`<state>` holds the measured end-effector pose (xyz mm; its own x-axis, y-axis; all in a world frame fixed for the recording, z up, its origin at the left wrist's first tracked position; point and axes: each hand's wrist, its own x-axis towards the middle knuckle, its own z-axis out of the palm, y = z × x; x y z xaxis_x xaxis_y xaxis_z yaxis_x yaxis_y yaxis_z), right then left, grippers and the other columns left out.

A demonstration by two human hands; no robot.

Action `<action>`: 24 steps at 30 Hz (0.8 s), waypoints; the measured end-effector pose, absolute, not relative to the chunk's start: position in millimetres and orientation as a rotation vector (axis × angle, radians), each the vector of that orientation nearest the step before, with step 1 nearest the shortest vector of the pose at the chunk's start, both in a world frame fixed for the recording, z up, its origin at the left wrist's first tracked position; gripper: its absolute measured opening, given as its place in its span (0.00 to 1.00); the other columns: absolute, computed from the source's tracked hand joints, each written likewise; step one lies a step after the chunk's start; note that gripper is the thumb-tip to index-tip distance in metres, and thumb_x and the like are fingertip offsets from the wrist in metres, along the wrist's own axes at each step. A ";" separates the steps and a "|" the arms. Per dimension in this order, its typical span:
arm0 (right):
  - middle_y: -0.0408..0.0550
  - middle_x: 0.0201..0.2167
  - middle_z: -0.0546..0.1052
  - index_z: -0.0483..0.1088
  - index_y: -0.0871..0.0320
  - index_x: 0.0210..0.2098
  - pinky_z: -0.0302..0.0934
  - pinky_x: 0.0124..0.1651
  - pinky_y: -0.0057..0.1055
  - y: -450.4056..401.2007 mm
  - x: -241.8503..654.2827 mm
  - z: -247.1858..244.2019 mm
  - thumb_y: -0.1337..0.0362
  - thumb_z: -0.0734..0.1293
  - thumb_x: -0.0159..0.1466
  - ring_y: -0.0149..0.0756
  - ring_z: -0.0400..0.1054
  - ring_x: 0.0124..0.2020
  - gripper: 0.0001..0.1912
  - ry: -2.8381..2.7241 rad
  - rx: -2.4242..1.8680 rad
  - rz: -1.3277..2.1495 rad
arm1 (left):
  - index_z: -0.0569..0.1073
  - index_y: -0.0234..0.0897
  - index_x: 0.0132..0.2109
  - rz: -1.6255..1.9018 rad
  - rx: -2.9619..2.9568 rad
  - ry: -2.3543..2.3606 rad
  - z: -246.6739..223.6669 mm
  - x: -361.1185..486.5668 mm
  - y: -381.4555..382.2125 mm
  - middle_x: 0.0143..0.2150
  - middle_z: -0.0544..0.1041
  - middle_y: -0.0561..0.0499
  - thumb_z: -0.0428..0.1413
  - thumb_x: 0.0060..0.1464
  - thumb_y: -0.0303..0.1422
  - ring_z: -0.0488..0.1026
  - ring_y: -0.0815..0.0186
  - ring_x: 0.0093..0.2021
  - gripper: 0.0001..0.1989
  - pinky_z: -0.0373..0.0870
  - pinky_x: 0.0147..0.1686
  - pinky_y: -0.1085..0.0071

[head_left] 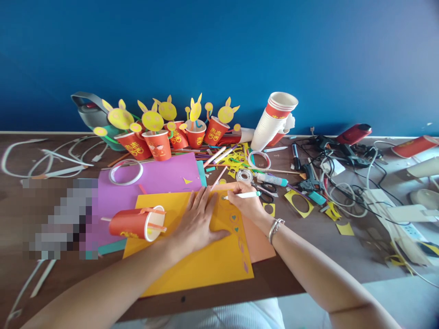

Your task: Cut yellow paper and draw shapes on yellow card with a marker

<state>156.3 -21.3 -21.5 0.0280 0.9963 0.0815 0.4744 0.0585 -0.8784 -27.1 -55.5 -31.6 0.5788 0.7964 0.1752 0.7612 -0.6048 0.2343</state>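
Note:
My left hand [199, 224] lies flat with its fingers spread on a yellow-orange sheet of paper [192, 269]. In my right hand [247, 203] is a white marker [245, 195], its tip down at the sheet's upper right part. Small drawn shapes run down the sheet's right side, among them green hearts [233, 218] and purple marks. A peach sheet [260, 253] sticks out from under the yellow one. Left of my left hand, a red paper cup [128, 224] rests on its side, with orange strips at its mouth.
Behind stand several red cups [157, 148] with yellow rabbit-like paper heads. A tall stack of white paper cups [270, 123] leans at the back. Purple paper [164, 171] with a tape roll [125, 172] lies left. Yellow scraps [299, 204], scissors [267, 196], a glue gun [310, 180] and cables [346, 196] crowd the right.

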 end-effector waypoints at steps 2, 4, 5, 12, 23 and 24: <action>0.40 0.16 0.63 0.55 0.56 0.18 0.50 0.22 0.26 -21.4 156.4 -21.1 0.59 0.61 0.51 0.29 0.57 0.20 0.11 -1.556 -1.546 0.828 | 0.55 0.28 0.63 0.393 2.670 1.323 -31.4 -27.1 -55.6 0.66 0.52 0.30 0.56 0.44 0.58 0.46 0.43 0.66 0.48 0.48 0.62 0.45; 0.41 0.16 0.63 0.55 0.56 0.18 0.50 0.22 0.26 -21.4 156.8 -21.7 0.59 0.61 0.50 0.30 0.57 0.20 0.11 -1.550 -1.564 0.819 | 0.55 0.27 0.63 0.383 2.669 1.325 -31.2 -27.1 -55.7 0.66 0.52 0.30 0.56 0.44 0.58 0.46 0.42 0.66 0.49 0.48 0.62 0.45; 0.41 0.16 0.64 0.55 0.56 0.18 0.50 0.22 0.26 -21.4 157.1 -22.2 0.59 0.61 0.50 0.30 0.57 0.20 0.11 -1.540 -1.567 0.830 | 0.55 0.27 0.62 0.383 2.668 1.325 -31.1 -27.1 -55.7 0.66 0.51 0.29 0.56 0.44 0.58 0.46 0.42 0.66 0.49 0.48 0.62 0.44; 0.41 0.17 0.65 0.56 0.56 0.19 0.52 0.23 0.26 -21.1 156.8 -22.2 0.58 0.61 0.52 0.29 0.58 0.19 0.11 -1.516 -1.553 0.837 | 0.55 0.28 0.63 0.393 2.670 1.324 -31.5 -27.1 -55.8 0.66 0.52 0.30 0.56 0.44 0.58 0.46 0.42 0.66 0.48 0.49 0.61 0.44; 0.40 0.17 0.63 0.55 0.57 0.18 0.50 0.24 0.26 -21.1 157.3 -22.2 0.58 0.60 0.52 0.28 0.55 0.20 0.12 -1.560 -1.513 0.766 | 0.55 0.26 0.62 0.390 2.684 1.320 -33.0 -27.1 -56.0 0.65 0.52 0.30 0.56 0.44 0.58 0.45 0.43 0.67 0.49 0.48 0.62 0.45; 0.40 0.17 0.62 0.55 0.57 0.18 0.50 0.24 0.26 -21.2 157.2 -21.3 0.58 0.60 0.52 0.28 0.55 0.20 0.12 -1.562 -1.513 0.761 | 0.55 0.26 0.62 0.389 2.689 1.322 -33.3 -27.2 -55.9 0.65 0.53 0.30 0.56 0.44 0.57 0.45 0.43 0.67 0.49 0.48 0.62 0.45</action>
